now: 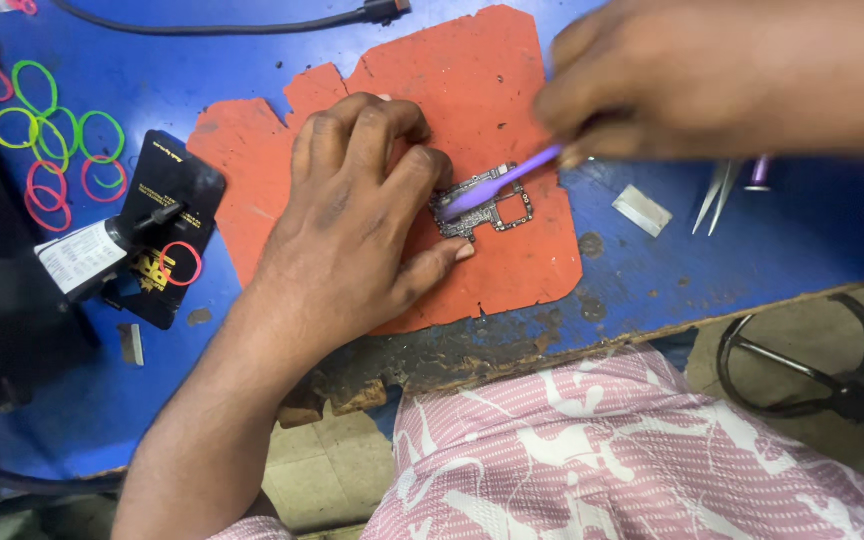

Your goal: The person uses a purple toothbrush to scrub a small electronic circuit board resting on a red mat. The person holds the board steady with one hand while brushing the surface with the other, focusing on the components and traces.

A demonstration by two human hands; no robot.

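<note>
My left hand (357, 215) lies flat on a worn orange mat (487, 80), its fingertips and thumb pinning a small grey circuit board (497, 205) to it. Blurred by motion, my right hand (692, 80) grips a purple brush (497, 182) whose head rests on the board. The mat lies on a blue workbench (802, 240) with a chipped front edge.
Tweezers (717, 195) and a small white pad (642, 210) lie right of the mat. At the left are coloured rubber bands (47, 140), a black card (167, 230) and a tube (102, 250). A black cable (252, 22) runs along the back. A stool frame (802, 365) stands on the floor.
</note>
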